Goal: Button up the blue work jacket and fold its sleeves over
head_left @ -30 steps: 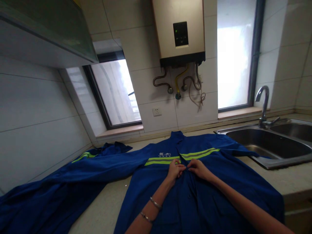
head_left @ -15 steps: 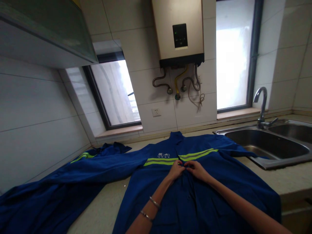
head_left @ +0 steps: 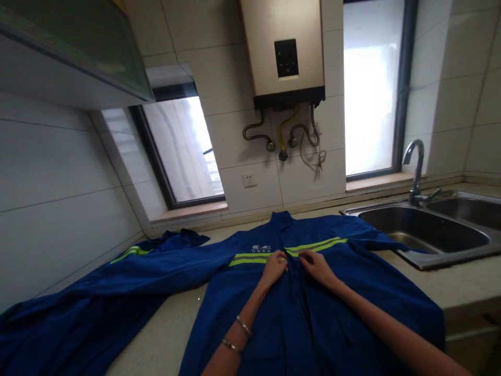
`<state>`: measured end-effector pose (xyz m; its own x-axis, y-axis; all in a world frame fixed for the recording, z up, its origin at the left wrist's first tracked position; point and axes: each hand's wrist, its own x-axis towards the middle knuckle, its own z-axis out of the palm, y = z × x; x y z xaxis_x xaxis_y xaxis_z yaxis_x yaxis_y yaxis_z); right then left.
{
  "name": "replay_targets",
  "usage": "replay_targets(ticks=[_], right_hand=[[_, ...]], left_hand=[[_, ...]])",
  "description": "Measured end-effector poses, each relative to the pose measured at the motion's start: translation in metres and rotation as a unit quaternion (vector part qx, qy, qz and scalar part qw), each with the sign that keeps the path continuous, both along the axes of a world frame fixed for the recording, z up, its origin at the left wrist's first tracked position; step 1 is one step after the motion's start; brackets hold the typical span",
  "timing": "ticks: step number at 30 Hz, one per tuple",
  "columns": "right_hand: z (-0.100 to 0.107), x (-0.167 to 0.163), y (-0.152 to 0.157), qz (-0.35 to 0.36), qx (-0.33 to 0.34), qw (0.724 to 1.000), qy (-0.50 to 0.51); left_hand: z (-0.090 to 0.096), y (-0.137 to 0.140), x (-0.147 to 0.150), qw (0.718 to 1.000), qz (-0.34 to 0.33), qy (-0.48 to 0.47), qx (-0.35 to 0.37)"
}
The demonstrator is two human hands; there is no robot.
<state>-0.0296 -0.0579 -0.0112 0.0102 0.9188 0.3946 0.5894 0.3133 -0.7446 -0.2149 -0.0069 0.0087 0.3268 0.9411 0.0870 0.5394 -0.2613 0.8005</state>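
Blue jacket (head_left: pixel 250 308) spread on surface (head_left: pixel 462 284) beneath my curled left fingers (head_left: pixel 280 257), bent right fingers (head_left: pixel 306 256), likely so front opening (head_left: pixel 294 279) sits between; pinching it, can't tell.

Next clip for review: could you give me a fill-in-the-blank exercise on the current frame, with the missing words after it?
1. The bare left hand and bare right hand are at the chest of a long-sleeved fabric jacket coloured mainly ____.
2. The left arm wears ____ silvery metal bracelets.
3. The box-shaped beige water heater hangs between a pair of ____.
4. The curved chrome faucet serves a double-basin stainless-steel ____.

Missing words: blue; two; windows; sink.
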Motion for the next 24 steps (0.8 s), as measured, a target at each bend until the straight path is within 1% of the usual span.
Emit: replay_targets(ticks=[1,2,3,4,5,7,9,10,12,14,17,21,24], right_hand=[[0.005,0.005,0.004,-0.019,0.016,0.999,-0.027],[0.010,0.010,0.009,-0.035,0.028,0.997,-0.063],[0.015,0.015,0.016,-0.042,0.033,0.993,-0.107],[0.018,0.019,0.023,-0.041,0.027,0.987,-0.153],[0.020,0.021,0.032,-0.034,0.007,0.979,-0.200],[0.017,0.023,0.050,-0.018,-0.054,0.960,-0.276],[0.010,0.021,0.068,-0.012,-0.109,0.942,-0.316],[0.005,0.020,0.076,-0.014,-0.125,0.938,-0.323],[-0.004,0.019,0.089,-0.018,-0.129,0.937,-0.324],[-0.009,0.019,0.100,-0.021,-0.126,0.937,-0.326],[-0.011,0.021,0.111,-0.025,-0.123,0.936,-0.328],[-0.003,0.024,0.117,-0.035,-0.116,0.937,-0.328],[0.010,0.020,0.111,-0.060,-0.102,0.940,-0.319]], left_hand=[[0.005,0.004,-0.004,0.995,0.022,0.053,0.081],[0.011,0.008,-0.007,0.983,0.032,0.107,0.149],[0.015,0.013,-0.010,0.967,0.028,0.157,0.199],[0.018,0.019,-0.011,0.953,0.013,0.202,0.227],[0.020,0.026,-0.012,0.942,-0.008,0.238,0.236],[0.018,0.040,-0.012,0.933,-0.034,0.289,0.210],[0.011,0.055,-0.011,0.936,-0.038,0.320,0.144],[0.007,0.063,-0.011,0.937,-0.038,0.327,0.112],[-0.002,0.077,-0.013,0.939,-0.039,0.331,0.079],[-0.008,0.089,-0.014,0.940,-0.037,0.330,0.082],[-0.010,0.102,-0.013,0.939,-0.038,0.331,0.089],[-0.008,0.111,-0.012,0.940,-0.037,0.326,0.089],[-0.008,0.110,-0.012,0.935,-0.033,0.335,0.109]])
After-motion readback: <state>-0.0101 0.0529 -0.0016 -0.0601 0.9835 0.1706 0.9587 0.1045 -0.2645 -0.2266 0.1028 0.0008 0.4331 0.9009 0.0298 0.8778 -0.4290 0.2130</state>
